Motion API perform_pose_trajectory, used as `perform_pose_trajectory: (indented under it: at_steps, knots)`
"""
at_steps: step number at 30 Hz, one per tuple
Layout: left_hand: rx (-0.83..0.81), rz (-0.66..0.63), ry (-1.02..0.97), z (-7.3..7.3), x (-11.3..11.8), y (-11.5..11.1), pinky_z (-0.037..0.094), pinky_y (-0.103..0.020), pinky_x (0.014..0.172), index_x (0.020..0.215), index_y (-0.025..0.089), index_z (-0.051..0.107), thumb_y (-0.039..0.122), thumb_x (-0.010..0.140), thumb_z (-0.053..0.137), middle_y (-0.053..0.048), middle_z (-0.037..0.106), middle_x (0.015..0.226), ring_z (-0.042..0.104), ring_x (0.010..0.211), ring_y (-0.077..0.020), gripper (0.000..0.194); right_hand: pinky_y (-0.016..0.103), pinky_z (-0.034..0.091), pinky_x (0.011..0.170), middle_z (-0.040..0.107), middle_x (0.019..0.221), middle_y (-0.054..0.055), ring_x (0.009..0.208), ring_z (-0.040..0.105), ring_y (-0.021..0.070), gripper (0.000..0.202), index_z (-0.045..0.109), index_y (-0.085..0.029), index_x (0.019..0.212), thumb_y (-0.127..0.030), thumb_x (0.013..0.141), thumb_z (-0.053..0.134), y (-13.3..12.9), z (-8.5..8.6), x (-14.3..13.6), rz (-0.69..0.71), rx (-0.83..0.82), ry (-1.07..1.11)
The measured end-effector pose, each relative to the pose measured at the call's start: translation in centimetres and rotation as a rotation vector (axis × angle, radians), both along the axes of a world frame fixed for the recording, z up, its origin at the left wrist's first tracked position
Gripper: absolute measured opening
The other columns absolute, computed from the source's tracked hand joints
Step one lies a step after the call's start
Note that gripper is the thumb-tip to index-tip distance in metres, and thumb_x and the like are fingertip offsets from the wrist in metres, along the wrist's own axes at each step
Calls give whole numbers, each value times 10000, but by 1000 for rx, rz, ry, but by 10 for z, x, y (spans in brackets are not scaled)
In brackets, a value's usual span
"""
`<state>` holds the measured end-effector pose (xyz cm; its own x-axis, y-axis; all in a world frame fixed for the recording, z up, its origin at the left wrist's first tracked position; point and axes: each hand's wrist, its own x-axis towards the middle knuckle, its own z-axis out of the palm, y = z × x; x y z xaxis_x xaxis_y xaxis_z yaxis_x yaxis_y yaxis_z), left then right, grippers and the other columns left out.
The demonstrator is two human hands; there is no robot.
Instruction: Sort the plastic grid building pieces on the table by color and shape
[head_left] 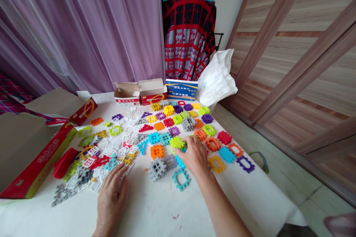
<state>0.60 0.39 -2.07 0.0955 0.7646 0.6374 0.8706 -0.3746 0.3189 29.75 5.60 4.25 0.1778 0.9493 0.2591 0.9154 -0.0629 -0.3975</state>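
My right hand [193,155] reaches over the sorted plastic pieces, its thumb and fingers curved round the right edge of a lime green square block [177,143]. My left hand [112,194] rests on the table beside a loose pile of white window pieces [104,143], its fingers lying loosely and holding nothing visible. Between the hands are a grey block with a window [157,169], an orange window block [157,152] and a turquoise square frame [181,179]. Farther right lie a yellow frame [217,164] and a purple frame [245,164].
Large open cartons [39,159] stand at the left. Small red and white boxes [152,92], a blue box [182,89] and a white bag [217,77] line the back. A red object [64,163] lies near the left carton. The table's edge [267,181] runs along the right.
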Motion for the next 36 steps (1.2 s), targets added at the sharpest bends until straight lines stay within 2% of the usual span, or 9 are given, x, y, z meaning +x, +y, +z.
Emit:
perform_pose_trajectory:
  at_steps: [4, 7, 11, 14, 18, 23, 29, 33, 36]
  knots:
    - [-11, 4, -25, 3, 1, -1, 533, -387, 908, 1149, 247, 611, 254, 905, 481, -82, 670, 1167, 646, 1055, -229, 277, 410, 405, 1002, 612, 1247, 100, 1161, 535, 272, 370, 649, -227, 1118, -225, 748, 631, 11, 8, 14, 282, 23, 46]
    - [-24, 3, -58, 4, 2, -2, 530, -379, 913, 1132, 235, 625, 257, 905, 484, -84, 674, 1160, 649, 1046, -226, 268, 388, 373, 1067, 557, 1362, 64, 1236, 506, 236, 492, 653, -250, 1185, -115, 721, 558, 26, 17, 25, 455, -82, 78]
    - [-30, 7, -101, 3, 3, -3, 530, -368, 908, 1123, 237, 635, 259, 902, 491, -77, 678, 1154, 652, 1037, -220, 265, 392, 353, 1100, 539, 1405, 31, 1293, 474, 225, 609, 647, -277, 1231, -74, 668, 536, 45, 24, 36, 614, -236, 87]
    - [-17, 8, -101, 2, 3, -3, 537, -358, 893, 1132, 232, 631, 251, 903, 489, -78, 681, 1150, 657, 1028, -214, 271, 409, 342, 1111, 550, 1402, 29, 1307, 466, 232, 619, 653, -281, 1234, -87, 654, 552, 55, 24, 40, 697, -309, 88]
    - [-29, 11, -125, 1, 3, -3, 540, -368, 899, 1134, 239, 635, 260, 898, 489, -76, 683, 1159, 659, 1035, -221, 279, 410, 375, 1085, 615, 1325, 27, 1249, 525, 241, 581, 681, -287, 1190, -113, 643, 587, 60, 22, 39, 737, -340, 99]
    - [-56, 20, -151, 0, 2, -3, 540, -378, 913, 1125, 232, 643, 263, 892, 497, -85, 682, 1164, 656, 1049, -226, 277, 409, 390, 1070, 640, 1285, 48, 1211, 559, 244, 537, 684, -266, 1176, -146, 659, 600, 59, 23, 36, 715, -343, 102]
    - [-62, 21, -188, 0, 4, -6, 541, -385, 922, 1127, 234, 644, 243, 886, 502, -84, 681, 1176, 654, 1068, -223, 280, 403, 398, 1065, 640, 1280, 51, 1210, 561, 243, 548, 692, -258, 1139, -133, 613, 600, 56, 22, 37, 685, -318, 189]
    - [-45, 31, -222, 8, 5, -7, 536, -389, 934, 1139, 228, 629, 220, 901, 491, -91, 675, 1190, 642, 1096, -217, 275, 433, 383, 1073, 629, 1289, 50, 1232, 541, 251, 476, 692, -260, 1113, -161, 660, 586, 59, 30, 33, 702, -289, 189]
    - [-23, 84, -257, 16, -6, 1, 525, -409, 945, 1131, 231, 631, 235, 908, 484, -96, 667, 1208, 632, 1111, -223, 267, 421, 418, 1031, 666, 1214, 49, 1158, 586, 244, 352, 714, -256, 1035, -188, 719, 572, 68, 40, 12, 735, -230, 141]
